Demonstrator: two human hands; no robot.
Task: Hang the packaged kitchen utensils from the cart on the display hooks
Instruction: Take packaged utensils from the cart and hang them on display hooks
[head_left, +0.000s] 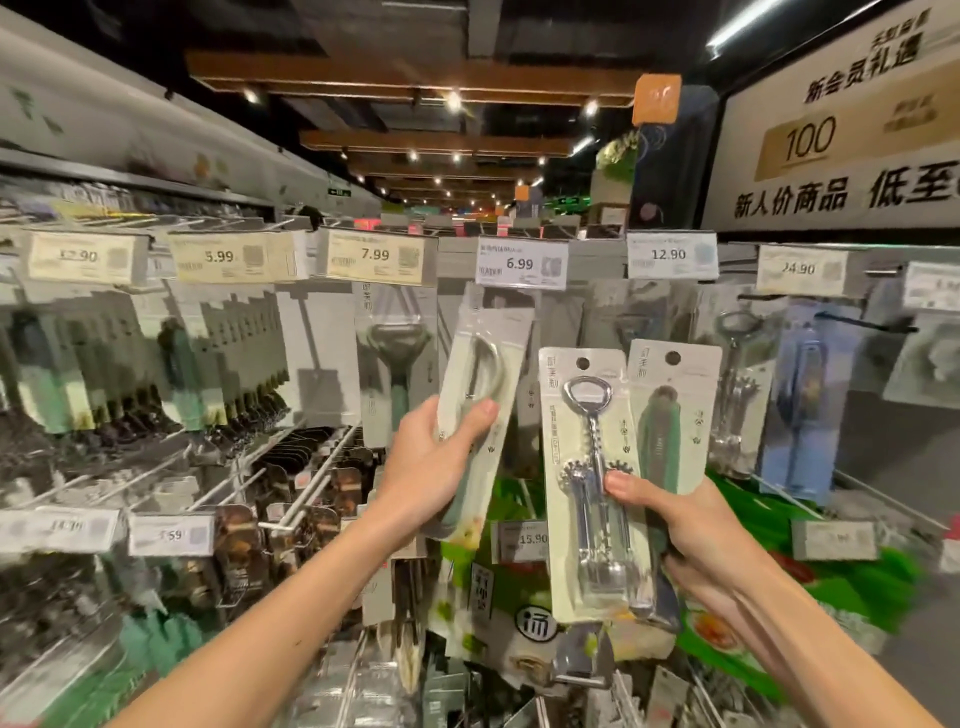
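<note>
Left grip (427, 467) clasps a utensil pack (485, 364) (tag (521, 263) above: 6.99); right grip (696, 530) clasps corkscrew pack (582, 415), green-handled pack (670, 431).

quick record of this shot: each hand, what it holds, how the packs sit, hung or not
left hand: grips left pack, tilted, raised just under the 6.99 tag
right hand: grips corkscrew pack and green-handled pack, upright, overlapping
hung: right two not yet, holes free; left pack cannot tell
</note>
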